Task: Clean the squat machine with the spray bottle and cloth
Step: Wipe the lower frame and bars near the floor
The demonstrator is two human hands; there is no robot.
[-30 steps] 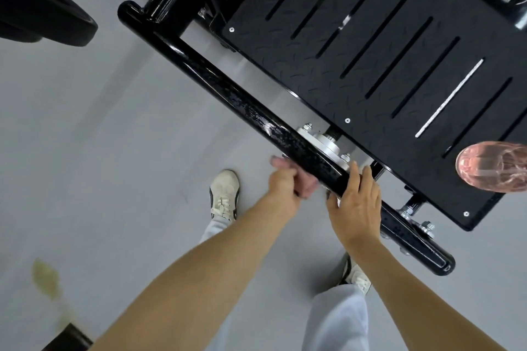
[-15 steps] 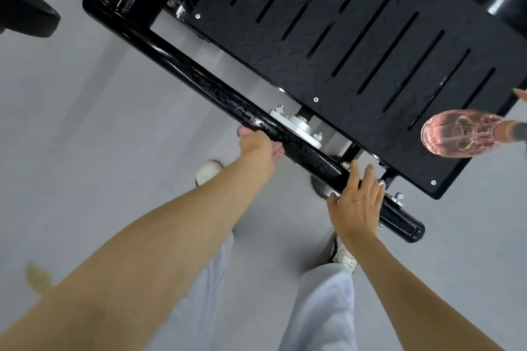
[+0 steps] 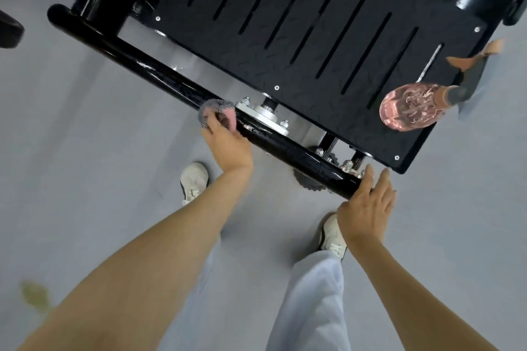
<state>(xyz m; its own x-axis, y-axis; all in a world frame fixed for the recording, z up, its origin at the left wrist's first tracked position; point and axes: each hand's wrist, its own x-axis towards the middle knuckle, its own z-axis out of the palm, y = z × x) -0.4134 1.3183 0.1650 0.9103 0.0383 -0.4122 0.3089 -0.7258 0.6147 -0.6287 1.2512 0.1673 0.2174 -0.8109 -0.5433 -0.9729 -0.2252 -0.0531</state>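
Smooth grey floor; yellowish stain lower left.

Both bare forearms reached up from the bottom edge toward the middle of the frame. The left hand, left of centre, showed its back, with the wrist bent and the thumb and fingers curled over a pink-and-grey cloth. The right hand, lower and right of centre, lay flat, its fingers straight and slightly spread, its fingertips at the end of the black bar.
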